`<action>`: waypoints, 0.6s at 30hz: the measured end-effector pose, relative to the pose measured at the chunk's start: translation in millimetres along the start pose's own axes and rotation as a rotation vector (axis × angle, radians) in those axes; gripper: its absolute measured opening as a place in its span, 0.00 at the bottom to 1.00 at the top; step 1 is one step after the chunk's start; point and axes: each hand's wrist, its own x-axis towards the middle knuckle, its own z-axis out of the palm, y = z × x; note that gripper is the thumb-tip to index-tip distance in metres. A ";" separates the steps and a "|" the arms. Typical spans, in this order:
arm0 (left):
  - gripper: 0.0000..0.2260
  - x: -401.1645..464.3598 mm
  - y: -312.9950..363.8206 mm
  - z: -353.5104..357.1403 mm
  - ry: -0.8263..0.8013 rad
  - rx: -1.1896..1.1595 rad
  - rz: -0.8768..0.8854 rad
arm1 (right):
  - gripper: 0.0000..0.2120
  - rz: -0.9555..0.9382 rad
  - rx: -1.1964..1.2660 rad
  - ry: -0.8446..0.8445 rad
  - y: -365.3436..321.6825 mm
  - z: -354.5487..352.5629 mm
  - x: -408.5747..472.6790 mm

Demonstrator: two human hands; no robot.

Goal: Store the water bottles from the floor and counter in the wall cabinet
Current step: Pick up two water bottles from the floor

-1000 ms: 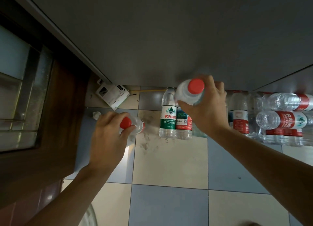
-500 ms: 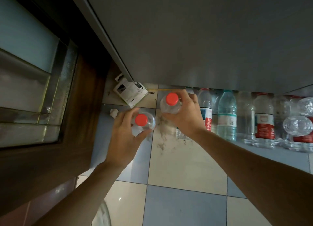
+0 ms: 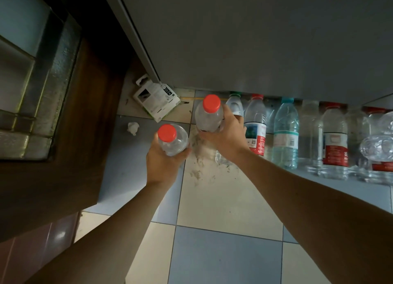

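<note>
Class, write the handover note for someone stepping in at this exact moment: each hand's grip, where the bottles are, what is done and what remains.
Left hand: grip closed round a red-capped bottle, lifted off the floor.
Right hand: grip closed round a second red-capped bottle, also lifted.
A row of bottles stands on the tiled floor along the grey panel.
Done: two bottles picked up.
Left: carry both to the wall cabinet, which is not in view, then return for the row. The counter is not in view.
</note>
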 end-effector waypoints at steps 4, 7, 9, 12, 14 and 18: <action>0.25 -12.3 11.4 -0.8 0.052 0.036 -0.005 | 0.36 0.002 0.089 -0.018 -16.9 -3.9 -6.2; 0.25 -22.0 29.1 -4.7 0.030 -0.026 -0.001 | 0.36 0.021 0.195 -0.008 -25.8 -20.5 -23.3; 0.25 -29.4 46.4 -9.9 -0.004 -0.065 0.038 | 0.35 0.019 0.276 0.005 -35.3 -40.8 -41.7; 0.25 -44.2 82.6 -16.0 -0.045 -0.042 0.073 | 0.34 0.007 0.332 0.023 -58.1 -83.2 -71.7; 0.25 -56.9 114.1 -19.0 -0.050 -0.031 0.101 | 0.33 0.001 0.354 0.029 -77.0 -116.9 -90.7; 0.25 -91.5 191.1 -23.7 -0.124 0.052 0.171 | 0.33 -0.032 0.371 0.037 -123.1 -193.4 -128.7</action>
